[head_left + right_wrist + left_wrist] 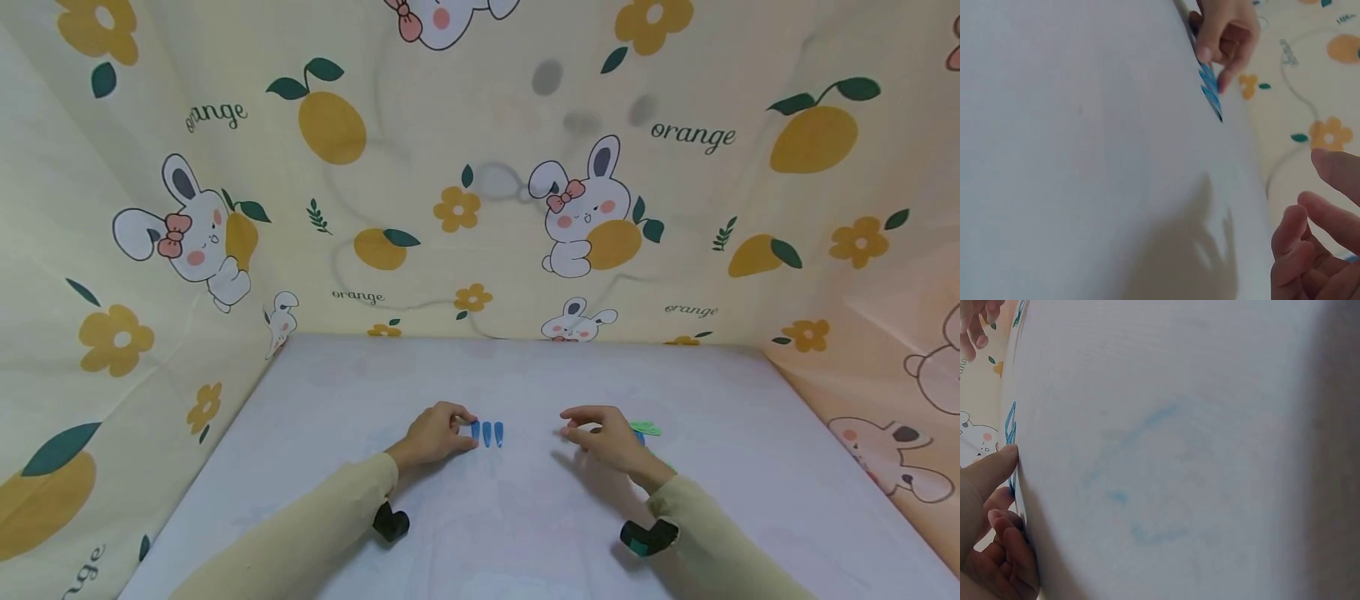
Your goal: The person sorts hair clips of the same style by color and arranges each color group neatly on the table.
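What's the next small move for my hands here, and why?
I'd probably ease the left hand off the leftmost blue clip: the fingers pinch its ends, yet it lies in line beside the other two blue clips, so it seems placed.

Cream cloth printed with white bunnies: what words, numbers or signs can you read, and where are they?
"orange": four times on the cream bunny-printed cloth in the head view.
Lower left: another word ending "nge", its start cut off.
Wrist views: cloth lettering too blurred to read.
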Action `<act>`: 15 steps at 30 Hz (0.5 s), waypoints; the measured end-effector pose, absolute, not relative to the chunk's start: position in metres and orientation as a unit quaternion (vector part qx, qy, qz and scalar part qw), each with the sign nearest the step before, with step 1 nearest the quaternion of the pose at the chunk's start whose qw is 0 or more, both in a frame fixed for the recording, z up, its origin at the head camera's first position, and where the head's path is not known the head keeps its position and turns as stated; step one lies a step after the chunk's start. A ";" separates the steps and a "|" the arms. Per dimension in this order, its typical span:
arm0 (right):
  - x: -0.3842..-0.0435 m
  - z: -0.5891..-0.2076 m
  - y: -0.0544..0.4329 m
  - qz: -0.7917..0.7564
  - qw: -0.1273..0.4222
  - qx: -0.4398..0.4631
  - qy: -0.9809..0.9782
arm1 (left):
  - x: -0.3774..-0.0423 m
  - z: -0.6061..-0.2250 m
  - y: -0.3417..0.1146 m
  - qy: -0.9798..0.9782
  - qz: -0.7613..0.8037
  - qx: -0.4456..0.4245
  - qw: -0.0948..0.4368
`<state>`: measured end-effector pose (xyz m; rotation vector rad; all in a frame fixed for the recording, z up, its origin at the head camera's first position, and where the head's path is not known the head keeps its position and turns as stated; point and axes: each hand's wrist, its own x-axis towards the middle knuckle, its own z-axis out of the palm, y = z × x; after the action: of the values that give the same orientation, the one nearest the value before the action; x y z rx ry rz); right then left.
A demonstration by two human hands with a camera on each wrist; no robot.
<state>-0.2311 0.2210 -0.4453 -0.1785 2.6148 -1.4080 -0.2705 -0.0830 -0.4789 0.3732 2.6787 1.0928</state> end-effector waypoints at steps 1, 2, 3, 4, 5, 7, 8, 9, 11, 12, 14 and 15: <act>-0.230 -0.445 0.225 -0.472 0.086 -0.062 0.875 | -0.271 -0.479 -0.083 0.912 0.373 0.126 0.113; -0.230 -0.444 0.229 -0.473 0.090 -0.060 0.874 | -0.271 -0.479 -0.083 0.912 0.374 0.125 0.114; -0.229 -0.443 0.233 -0.471 0.093 -0.060 0.875 | -0.271 -0.479 -0.083 0.911 0.376 0.124 0.115; -0.229 -0.443 0.237 -0.472 0.094 -0.059 0.875 | -0.271 -0.479 -0.083 0.911 0.377 0.124 0.116; -0.228 -0.443 0.241 -0.471 0.096 -0.058 0.875 | -0.271 -0.479 -0.084 0.910 0.378 0.123 0.116; -0.228 -0.443 0.249 -0.468 0.096 -0.056 0.877 | -0.271 -0.480 -0.084 0.909 0.380 0.125 0.117; -0.228 -0.443 0.252 -0.464 0.095 -0.055 0.879 | -0.271 -0.480 -0.084 0.909 0.379 0.126 0.117; -0.227 -0.443 0.256 -0.462 0.092 -0.057 0.880 | -0.271 -0.480 -0.084 0.909 0.380 0.127 0.116; -0.226 -0.441 0.263 -0.458 0.089 -0.058 0.883 | -0.270 -0.480 -0.084 0.909 0.380 0.130 0.116; -0.225 -0.439 0.266 -0.456 0.088 -0.060 0.884 | -0.270 -0.480 -0.084 0.909 0.379 0.131 0.115; -0.223 -0.436 0.272 -0.454 0.086 -0.061 0.885 | -0.270 -0.480 -0.083 0.909 0.379 0.132 0.115; -0.222 -0.435 0.276 -0.454 0.084 -0.062 0.885 | -0.270 -0.479 -0.083 0.909 0.379 0.132 0.115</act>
<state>-0.2216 0.2757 -0.4352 -0.1842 2.6401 -1.3543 -0.2702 -0.0832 -0.4793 0.3870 2.6635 1.1105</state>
